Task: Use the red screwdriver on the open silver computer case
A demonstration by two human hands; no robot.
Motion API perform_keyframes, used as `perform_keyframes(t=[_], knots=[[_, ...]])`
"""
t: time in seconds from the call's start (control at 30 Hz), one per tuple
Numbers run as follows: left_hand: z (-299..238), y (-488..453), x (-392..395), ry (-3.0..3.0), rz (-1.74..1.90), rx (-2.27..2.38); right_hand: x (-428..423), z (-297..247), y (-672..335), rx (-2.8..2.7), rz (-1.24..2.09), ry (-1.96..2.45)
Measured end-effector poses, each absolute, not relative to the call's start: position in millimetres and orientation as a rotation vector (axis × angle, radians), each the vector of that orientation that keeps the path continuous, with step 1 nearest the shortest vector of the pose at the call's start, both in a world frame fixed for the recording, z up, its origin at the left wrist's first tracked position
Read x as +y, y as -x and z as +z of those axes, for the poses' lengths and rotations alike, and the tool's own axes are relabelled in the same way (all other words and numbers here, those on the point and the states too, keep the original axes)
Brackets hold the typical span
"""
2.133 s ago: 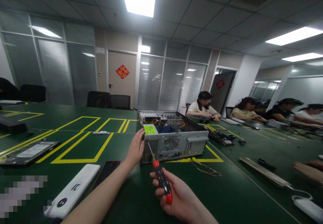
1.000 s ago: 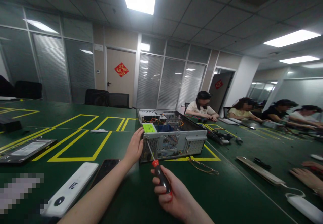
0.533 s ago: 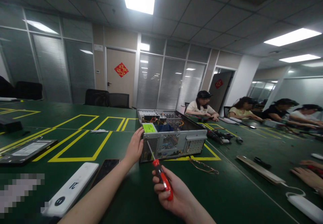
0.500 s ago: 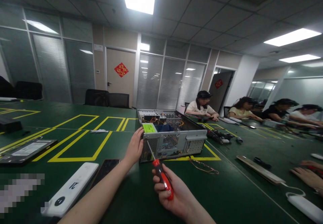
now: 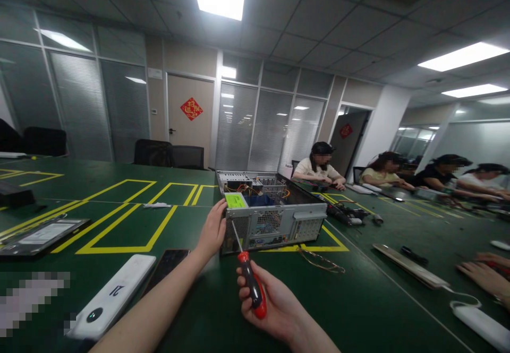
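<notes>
A metal desktop computer case (image 5: 279, 225) lies on the green table with its top off and its rear panel towards me. A power supply with a bright yellow-green label (image 5: 235, 200) shows inside its left corner, near coloured wires. My left hand (image 5: 212, 231) holds the case at that corner, fingers curled against its edge. In my right hand (image 5: 266, 300) is a screwdriver (image 5: 251, 284) with a red and black handle, fingers wrapped round it. Its shaft slants up and left, the tip at the perforated left part of the rear panel. Whether a screw sits there is too small to tell.
Left of me lie a white device marked 21 (image 5: 113, 294), a dark phone (image 5: 169, 265) and a hard drive (image 5: 48, 238). A thin wire loop (image 5: 321, 261) lies before the case. Cables and a power bank (image 5: 410, 265) lie right. Several people sit along the table's right side.
The screwdriver's handle has turned in my right hand, showing more black, and shifted slightly left and down. My left hand and the case stay in place.
</notes>
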State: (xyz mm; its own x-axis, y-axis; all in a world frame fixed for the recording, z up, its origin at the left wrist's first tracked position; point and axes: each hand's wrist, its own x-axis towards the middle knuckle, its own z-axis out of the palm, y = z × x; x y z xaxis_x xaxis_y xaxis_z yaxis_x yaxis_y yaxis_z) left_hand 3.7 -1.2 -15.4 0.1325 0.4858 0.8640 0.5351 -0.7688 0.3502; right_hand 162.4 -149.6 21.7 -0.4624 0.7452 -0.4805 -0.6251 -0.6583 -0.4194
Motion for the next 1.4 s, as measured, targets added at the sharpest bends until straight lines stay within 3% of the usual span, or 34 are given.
perform_keyframes(t=[0.23, 0.63, 1.4], knots=[[-16.5, -3.4, -0.3, 2.331, -1.743, -1.059, -146.2, 21.8, -166.2, -0.105, 2.154, 0.592], [-16.7, -3.0, 0.3, 2.326, -1.732, -1.06, -146.8, 20.8, -164.7, -0.21, 2.116, 0.793], [-16.3, -3.2, -0.6, 2.332, -1.724, -1.076, -150.1, 19.6, -162.2, -0.27, 2.14, 0.762]])
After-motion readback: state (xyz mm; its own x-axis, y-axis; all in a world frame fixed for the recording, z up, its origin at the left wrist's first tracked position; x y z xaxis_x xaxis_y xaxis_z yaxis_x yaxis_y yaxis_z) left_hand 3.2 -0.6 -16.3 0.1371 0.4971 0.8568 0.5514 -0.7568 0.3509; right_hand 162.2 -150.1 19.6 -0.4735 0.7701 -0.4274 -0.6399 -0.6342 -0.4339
